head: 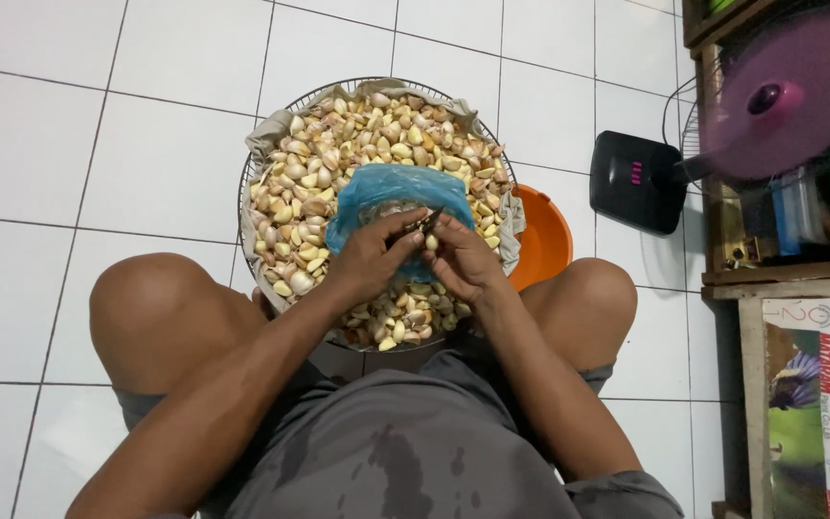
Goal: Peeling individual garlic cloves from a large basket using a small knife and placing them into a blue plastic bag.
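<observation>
I see my left hand [369, 258] curled over the wire basket [245, 183] of garlic cloves [338, 144], fingers pinching a small dark blade [430, 222]. Just beside it my right hand [461, 261] pinches a single clove [431, 242], in front of a blue plastic bag [386, 187]. Farther right, an orange bowl [542, 240] touches the basket, and a fan [780, 96] stands on the tiled floor [98, 144].

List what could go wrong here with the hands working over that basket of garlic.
1. The left hand and right hand meet closely around a small dark blade-like tool and one clove; a slip might nick a finger.
2. The round wire basket is heaped with pale garlic cloves; some could roll onto the white tiled floor.
</observation>
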